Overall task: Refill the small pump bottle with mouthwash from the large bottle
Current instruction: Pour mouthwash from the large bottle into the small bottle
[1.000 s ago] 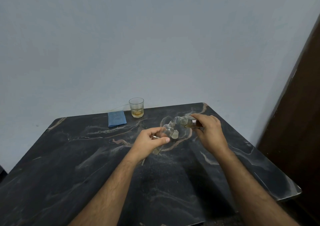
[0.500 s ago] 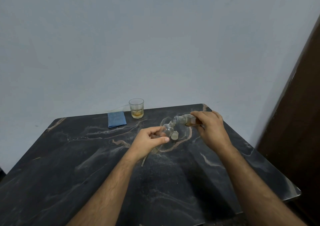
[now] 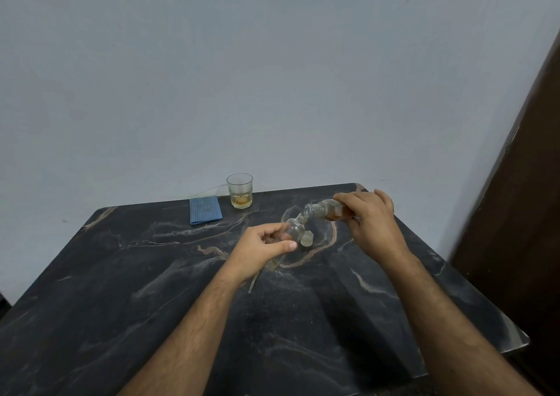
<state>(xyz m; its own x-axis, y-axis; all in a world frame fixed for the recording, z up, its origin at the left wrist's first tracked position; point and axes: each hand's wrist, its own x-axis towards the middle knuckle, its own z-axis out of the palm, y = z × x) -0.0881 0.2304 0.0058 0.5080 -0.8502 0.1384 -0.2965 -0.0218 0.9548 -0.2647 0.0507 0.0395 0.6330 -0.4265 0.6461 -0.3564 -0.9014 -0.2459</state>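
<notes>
Mouthwash pouring looks underway: left hand [image 3: 260, 245] grips the small pump bottle [image 3: 293, 227], neck tilted rightward, while right hand [image 3: 371, 220] clasps the large bottle [image 3: 325, 209], tipped lower than a second ago, mouth now meeting that neck.

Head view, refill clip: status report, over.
Left hand grips small bottle, tilted. Right hand grips large bottle, mouth at small bottle's neck. Cap on table, beside the small bottle.

Tilted amber-filled large bottle [image 3: 328, 210] mouth-to-mouth over clear small bottle [image 3: 293, 227]
</notes>
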